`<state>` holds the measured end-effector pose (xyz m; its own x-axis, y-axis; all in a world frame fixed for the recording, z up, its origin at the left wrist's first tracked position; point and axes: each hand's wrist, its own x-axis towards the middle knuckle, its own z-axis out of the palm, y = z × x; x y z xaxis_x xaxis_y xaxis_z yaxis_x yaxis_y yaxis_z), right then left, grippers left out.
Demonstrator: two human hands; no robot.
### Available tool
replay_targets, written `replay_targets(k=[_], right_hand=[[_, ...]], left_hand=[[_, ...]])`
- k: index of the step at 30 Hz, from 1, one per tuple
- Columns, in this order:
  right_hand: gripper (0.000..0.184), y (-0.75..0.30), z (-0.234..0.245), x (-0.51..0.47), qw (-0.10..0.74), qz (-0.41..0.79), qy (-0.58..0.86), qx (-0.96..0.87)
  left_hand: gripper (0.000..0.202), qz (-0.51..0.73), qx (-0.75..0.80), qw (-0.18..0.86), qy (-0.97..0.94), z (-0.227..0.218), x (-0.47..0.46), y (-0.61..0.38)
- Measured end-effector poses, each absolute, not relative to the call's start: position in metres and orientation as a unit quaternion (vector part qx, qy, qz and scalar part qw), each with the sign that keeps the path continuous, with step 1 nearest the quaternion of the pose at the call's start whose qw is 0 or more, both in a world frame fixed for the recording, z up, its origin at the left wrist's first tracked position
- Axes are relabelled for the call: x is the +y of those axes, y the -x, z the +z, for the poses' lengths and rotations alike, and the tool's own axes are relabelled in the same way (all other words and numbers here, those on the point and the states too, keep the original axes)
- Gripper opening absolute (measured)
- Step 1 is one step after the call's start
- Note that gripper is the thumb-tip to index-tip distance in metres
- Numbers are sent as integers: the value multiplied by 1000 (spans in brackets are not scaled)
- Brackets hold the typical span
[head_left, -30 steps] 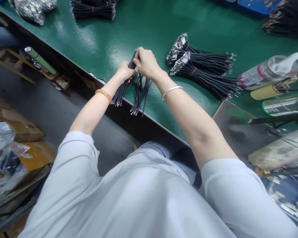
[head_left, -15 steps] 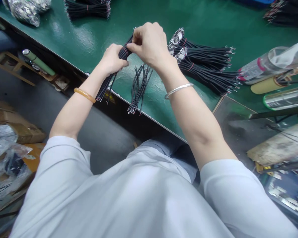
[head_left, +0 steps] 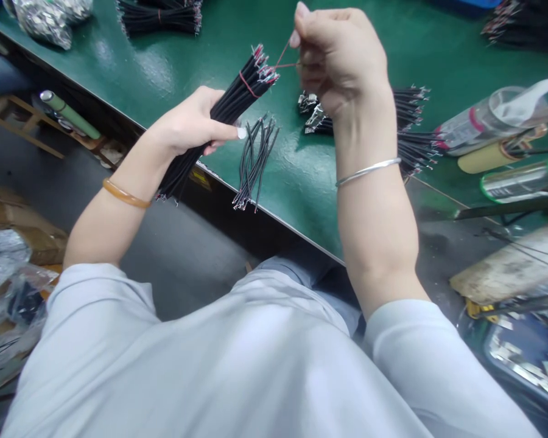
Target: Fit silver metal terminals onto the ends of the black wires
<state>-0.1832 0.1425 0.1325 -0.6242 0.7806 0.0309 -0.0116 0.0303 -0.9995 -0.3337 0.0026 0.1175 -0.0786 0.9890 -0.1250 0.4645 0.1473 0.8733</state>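
My left hand [head_left: 201, 121] is wrapped round a thick bundle of black cables [head_left: 232, 100], tilted with its stripped red and white ends up to the right. One red rubber band [head_left: 249, 85] circles the bundle near that end. My right hand [head_left: 342, 58] is closed on a second, thin red rubber band [head_left: 285, 56], stretched between its fingers and the wire ends. Below the bundle, a small loose group of black cables [head_left: 256, 161] lies on the green table [head_left: 296, 182]. Behind my right forearm, partly hidden, are bundled cables [head_left: 413, 131] with metal connectors [head_left: 317, 115].
More cable bundles lie at the back left [head_left: 159, 18] and back right [head_left: 525, 27]. A bag of metal parts [head_left: 50, 18] is in the far left corner. To the right stand a clear plastic container [head_left: 477, 118] and a solder spool [head_left: 520, 182]. The table's front edge runs diagonally.
My right hand has moved up and right, away from the bundle, drawing a red rubber band out from its end. My left hand has shifted down and left along with the bundle.
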Motion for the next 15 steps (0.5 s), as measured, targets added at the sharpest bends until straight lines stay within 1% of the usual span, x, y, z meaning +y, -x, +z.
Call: replay_targets(k=[2,4,7,10,12,15], right_hand=[[55,177,130,143,308,642,260,-652],[51,172,126,141,321,639,191,-672],[44,164,122,133,381,602,122,-691],[42,158,124,126,392,562,128,-717],[42,154,128,125,389,538,135,-736],[39,148,141,130,450,499,119,-731]], left_hand=[[27,357,641,413,-539,118,0,333],[26,371,633,440,-518,120,-4,332],[25,387,601,490,-498,125,-11,332],[26,394,580,527,-481,125,-20,333],[23,387,601,529,-458,121,-25,334],[18,360,680,502,-396,114,-29,339]])
